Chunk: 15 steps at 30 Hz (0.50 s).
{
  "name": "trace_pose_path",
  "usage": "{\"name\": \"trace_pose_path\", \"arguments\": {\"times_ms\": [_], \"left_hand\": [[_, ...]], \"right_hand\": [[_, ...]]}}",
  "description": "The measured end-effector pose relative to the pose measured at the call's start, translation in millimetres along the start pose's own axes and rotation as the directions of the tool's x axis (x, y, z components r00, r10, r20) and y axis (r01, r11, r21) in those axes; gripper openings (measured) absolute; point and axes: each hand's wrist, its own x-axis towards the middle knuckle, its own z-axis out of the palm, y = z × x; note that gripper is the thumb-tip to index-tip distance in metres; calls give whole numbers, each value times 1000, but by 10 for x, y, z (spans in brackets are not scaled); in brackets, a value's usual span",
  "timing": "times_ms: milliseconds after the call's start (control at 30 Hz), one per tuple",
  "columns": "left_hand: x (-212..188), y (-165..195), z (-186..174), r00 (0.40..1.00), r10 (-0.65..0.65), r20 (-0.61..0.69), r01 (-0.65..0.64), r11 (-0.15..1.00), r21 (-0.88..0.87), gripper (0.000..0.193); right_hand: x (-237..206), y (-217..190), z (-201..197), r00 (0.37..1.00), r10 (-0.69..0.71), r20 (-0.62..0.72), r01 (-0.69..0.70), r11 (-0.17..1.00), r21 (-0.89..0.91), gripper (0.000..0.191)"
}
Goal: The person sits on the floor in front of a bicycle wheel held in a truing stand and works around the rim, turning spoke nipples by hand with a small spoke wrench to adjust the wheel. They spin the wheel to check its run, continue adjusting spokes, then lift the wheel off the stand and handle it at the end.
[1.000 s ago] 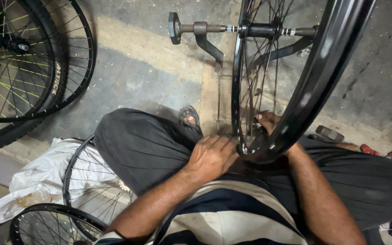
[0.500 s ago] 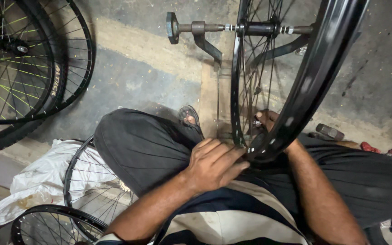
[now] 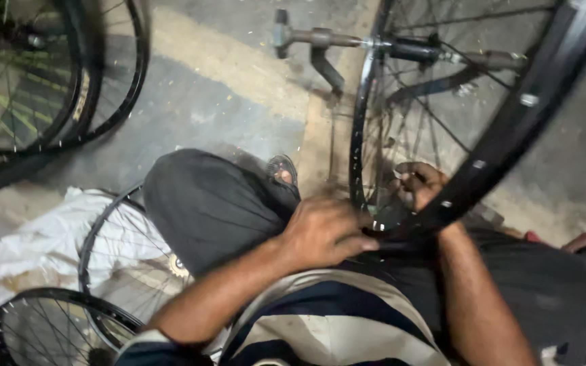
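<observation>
A person sat on the concrete floor (image 3: pixel 225 102) with a big black bicycle wheel (image 3: pixel 510 129) standing upright in front of them, at about 1 o'clock in the view. The wheel sat on a metal axle stand (image 3: pixel 320 47) up at 12 o'clock. The left hand (image 3: pixel 323 230) was at the bottom of the wheel, near the middle of the view, with its fingers curled shut on the rim. The right hand (image 3: pixel 418 183) was just past the rim, in among the thin spokes (image 3: pixel 401 115), with its fingers pinched on something small; what it was could not be told. The rim's lowest part rested near the person's lap, by their dark trousers (image 3: pixel 205 203). A sandalled foot (image 3: pixel 281 169) peeked out beside the knee. More wheels (image 3: pixel 69 74) leaned at 10 o'clock. Two other rims (image 3: pixel 103 271) lay at 8 o'clock, next to a white cloth (image 3: pixel 28 264). The picture was a bit blurry.
</observation>
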Motion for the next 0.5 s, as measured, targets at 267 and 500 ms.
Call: {"name": "trace_pose_path", "arguments": {"times_ms": [267,500], "left_hand": [[589,-1074,411,805,-579,-129,543,807,-233,48],[408,-1391,826,859,-507,73,511,839,-188,67]], "right_hand": [[-43,-640,-75,973,-138,185,130,990,56,37],[37,-661,-20,956,-156,250,185,978,-97,28]]}}
